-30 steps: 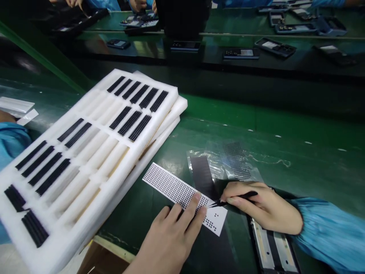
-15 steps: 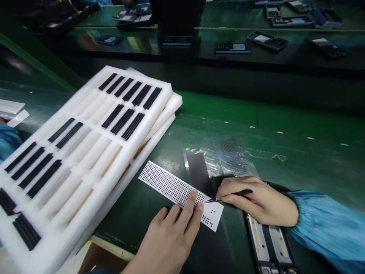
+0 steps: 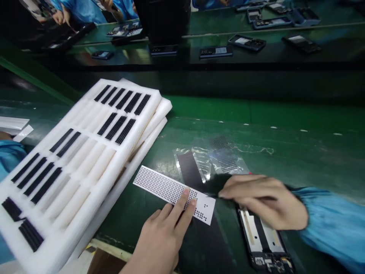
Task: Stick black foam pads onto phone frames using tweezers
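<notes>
A white sheet with rows of small black dots point(image 3: 162, 185) lies slanted on the green work surface. Two extended fingers of my left hand point(image 3: 167, 232) press on its dotted part, the other fingers resting beside its lower edge. My right hand point(image 3: 259, 198) is pinched on dark tweezers point(image 3: 212, 196), somewhat blurred, whose tip is by the sheet's right end. Whether anything is in the tips cannot be made out. Below my right hand lies an opened phone point(image 3: 266, 243), partly covered by the hand. Clear film packets point(image 3: 228, 160) and a dark strip point(image 3: 190, 167) lie behind the sheet.
Stacked white foam trays point(image 3: 94, 152) holding black strips fill the left side. Several phone parts point(image 3: 247, 42) rest on the raised shelf at the back. A person's blue sleeve point(image 3: 11, 156) shows at the left edge, and other people's hands are at the top left.
The view has shifted a little. My right hand has drawn back rightwards from the sheet with the tweezers, uncovering more of its right end. My left hand still presses on the sheet.
</notes>
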Tool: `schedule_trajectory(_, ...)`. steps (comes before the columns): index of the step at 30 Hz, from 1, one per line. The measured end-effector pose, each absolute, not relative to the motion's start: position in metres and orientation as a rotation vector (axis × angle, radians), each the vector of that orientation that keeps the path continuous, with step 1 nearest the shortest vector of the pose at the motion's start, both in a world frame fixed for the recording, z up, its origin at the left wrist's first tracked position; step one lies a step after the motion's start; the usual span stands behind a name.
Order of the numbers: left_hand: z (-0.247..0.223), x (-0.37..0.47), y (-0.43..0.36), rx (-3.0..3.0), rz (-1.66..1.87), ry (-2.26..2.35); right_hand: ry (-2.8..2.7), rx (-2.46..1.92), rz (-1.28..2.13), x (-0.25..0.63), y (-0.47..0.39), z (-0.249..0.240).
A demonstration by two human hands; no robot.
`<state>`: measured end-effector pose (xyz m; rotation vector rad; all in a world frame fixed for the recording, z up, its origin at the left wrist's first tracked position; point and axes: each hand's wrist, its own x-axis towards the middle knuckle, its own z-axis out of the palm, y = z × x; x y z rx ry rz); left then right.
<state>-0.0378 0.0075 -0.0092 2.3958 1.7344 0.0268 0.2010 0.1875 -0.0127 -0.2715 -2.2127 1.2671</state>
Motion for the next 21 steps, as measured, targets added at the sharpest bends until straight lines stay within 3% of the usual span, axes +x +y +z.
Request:
schedule_trajectory(6,-0.014,-0.027,0.014,1.490,0.806,1.711,-1.820,-1.104,1.186,0.272,0.189,-0.031)
schedule_trajectory(15,-0.005,0.020,0.039,0.496,0.718,1.132,-1.824,-1.171,1.157,0.249,0.178,-0.025)
schedule_trajectory(21,-0.010,0.029,0.054,-0.055,0.849,0.747,-1.864,-1.193,1.099,0.248,0.178,-0.027)
